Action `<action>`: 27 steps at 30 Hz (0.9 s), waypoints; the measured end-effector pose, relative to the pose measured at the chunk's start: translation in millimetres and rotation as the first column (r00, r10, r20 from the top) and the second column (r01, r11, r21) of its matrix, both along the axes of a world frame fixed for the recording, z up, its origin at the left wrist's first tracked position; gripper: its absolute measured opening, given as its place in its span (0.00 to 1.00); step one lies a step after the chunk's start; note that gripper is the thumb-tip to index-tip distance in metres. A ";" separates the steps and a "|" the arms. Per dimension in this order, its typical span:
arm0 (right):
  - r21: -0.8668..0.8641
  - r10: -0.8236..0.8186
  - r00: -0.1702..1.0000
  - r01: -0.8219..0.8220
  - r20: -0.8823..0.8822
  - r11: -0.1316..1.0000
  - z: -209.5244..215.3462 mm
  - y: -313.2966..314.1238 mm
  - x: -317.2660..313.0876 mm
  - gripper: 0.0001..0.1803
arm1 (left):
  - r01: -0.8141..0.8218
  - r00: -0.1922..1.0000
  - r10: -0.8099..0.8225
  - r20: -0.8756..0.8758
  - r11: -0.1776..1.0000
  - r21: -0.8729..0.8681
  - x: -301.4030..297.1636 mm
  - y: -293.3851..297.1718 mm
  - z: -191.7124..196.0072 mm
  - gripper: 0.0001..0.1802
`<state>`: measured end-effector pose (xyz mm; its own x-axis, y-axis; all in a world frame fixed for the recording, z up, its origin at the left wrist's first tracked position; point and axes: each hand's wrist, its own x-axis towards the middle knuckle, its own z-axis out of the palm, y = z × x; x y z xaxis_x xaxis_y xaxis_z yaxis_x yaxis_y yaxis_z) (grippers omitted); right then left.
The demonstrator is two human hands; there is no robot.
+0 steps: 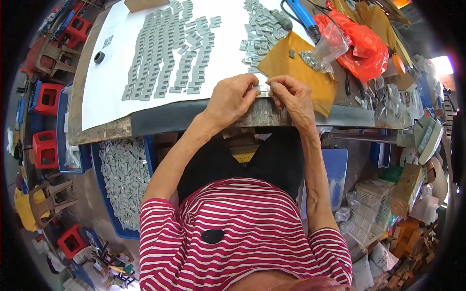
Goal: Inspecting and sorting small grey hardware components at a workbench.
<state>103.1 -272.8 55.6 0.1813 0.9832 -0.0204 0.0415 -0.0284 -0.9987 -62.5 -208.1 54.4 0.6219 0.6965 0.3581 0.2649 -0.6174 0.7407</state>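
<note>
At the table's front edge, both my hands pinch a small pale grey metal-looking piece [263,90] between thumbs and fingertips. My left hand [231,98] closes on its left end and my right hand [293,97] on its right end; the fingers hide part of it, so its exact kind is unclear. Beyond my left hand, small grey rectangular parts [158,56] lie in long overlapping rows on a white sheet [109,87]. A loose heap of similar grey parts [262,36] lies farther off, ahead of my hands.
Right of the heap are a brown sheet [318,92] with small metal pieces [313,62], a blue electric screwdriver [303,17] and a red plastic bag [371,53]. A black ring [99,57] sits at left. Below the table, a blue crate [103,194] holds many grey parts.
</note>
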 end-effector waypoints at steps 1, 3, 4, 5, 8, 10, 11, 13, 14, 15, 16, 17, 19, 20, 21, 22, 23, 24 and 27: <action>0.004 0.002 1.000 -0.002 -0.002 1.000 0.6 1.5 1.2 0.07 | -0.005 1.000 0.005 -0.006 1.000 0.002 -0.5 5.3 0.4 0.08; -0.042 -0.070 0.997 0.068 -0.042 0.997 2.7 1.3 3.9 0.08 | -0.034 0.999 0.033 -0.015 0.999 -0.041 -1.2 16.8 1.3 0.09; -0.066 -0.081 0.996 0.079 -0.034 0.995 5.2 -0.4 6.5 0.08 | -0.056 0.998 0.055 -0.019 0.998 -0.041 -0.7 25.1 0.6 0.09; -0.064 -0.083 0.996 0.080 -0.036 0.995 4.8 -2.7 10.2 0.08 | -0.090 0.996 0.089 -0.018 0.995 -0.037 0.3 33.9 -0.2 0.09; -0.063 -0.121 0.992 0.119 -0.031 0.991 6.4 -9.6 19.7 0.08 | -0.160 0.984 0.167 -0.061 0.982 0.100 4.5 73.3 -12.5 0.08; -0.044 -0.132 0.991 0.131 -0.017 0.990 5.6 -13.2 25.2 0.08 | -0.186 0.977 0.201 -0.073 0.967 0.171 6.8 97.2 -17.6 0.09; -0.026 -0.144 0.990 0.144 0.001 0.989 5.4 -15.2 27.5 0.08 | -0.207 0.974 0.223 -0.050 0.953 0.219 8.8 110.9 -26.2 0.09; -0.032 -0.156 0.988 0.156 0.000 0.987 6.4 -19.4 31.0 0.08 | -0.270 0.943 0.317 -0.102 0.908 0.320 13.1 128.2 -30.5 0.09; -0.039 -0.163 0.987 0.163 0.001 0.986 6.6 -20.1 32.3 0.08 | -0.287 0.932 0.341 -0.125 0.902 0.323 13.0 136.3 -32.8 0.09; -0.041 -0.172 0.985 0.172 0.002 0.984 5.9 -21.0 35.4 0.08 | -0.304 0.918 0.370 -0.144 0.888 0.344 15.9 141.7 -31.7 0.09; -0.041 -0.179 0.984 0.180 0.016 0.983 4.7 -21.8 38.0 0.08 | -0.321 0.902 0.400 -0.161 0.873 0.366 18.2 145.3 -31.7 0.08; -0.041 -0.186 0.982 0.187 0.031 0.982 3.9 -22.3 40.5 0.08 | -0.347 0.893 0.409 -0.187 0.891 0.293 19.6 147.9 -32.3 0.06; -0.045 -0.204 0.977 0.206 0.061 0.977 4.2 -21.5 44.5 0.08 | -0.342 0.886 0.423 -0.191 0.874 0.345 18.8 154.8 -36.0 0.07; -0.047 -0.215 0.972 0.219 0.091 0.974 4.7 -20.3 46.5 0.07 | -0.342 0.876 0.442 -0.193 0.851 0.399 17.5 158.8 -37.5 0.08; -0.050 -0.221 0.971 0.226 0.092 0.973 6.1 -19.3 48.9 0.07 | -0.338 0.881 0.436 -0.182 0.851 0.403 17.4 161.6 -37.7 0.08; -0.044 -0.223 0.967 0.230 0.123 0.972 7.7 -17.8 51.3 0.07 | -0.333 0.884 0.430 -0.182 0.854 0.399 16.1 163.7 -38.2 0.08; -0.037 -0.226 0.962 0.234 0.155 0.972 8.4 -15.7 54.1 0.08 | -0.331 0.881 0.432 -0.193 0.854 0.400 14.5 166.3 -38.1 0.08; -0.040 -0.231 0.960 0.240 0.158 0.970 7.6 -13.7 58.8 0.08 | -0.329 0.878 0.434 -0.204 0.855 0.401 13.5 166.7 -35.9 0.08; -0.001 -0.201 0.948 0.208 0.248 0.978 2.2 -1.6 74.9 0.08 | -0.328 0.867 0.433 -0.246 0.868 0.373 10.0 166.7 -31.3 0.09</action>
<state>177.9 -274.4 57.8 0.3812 0.9242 0.0241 0.2754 -0.0886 -0.9572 -52.5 -41.4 23.1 0.4453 0.7869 0.4272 0.7100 -0.6010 0.3670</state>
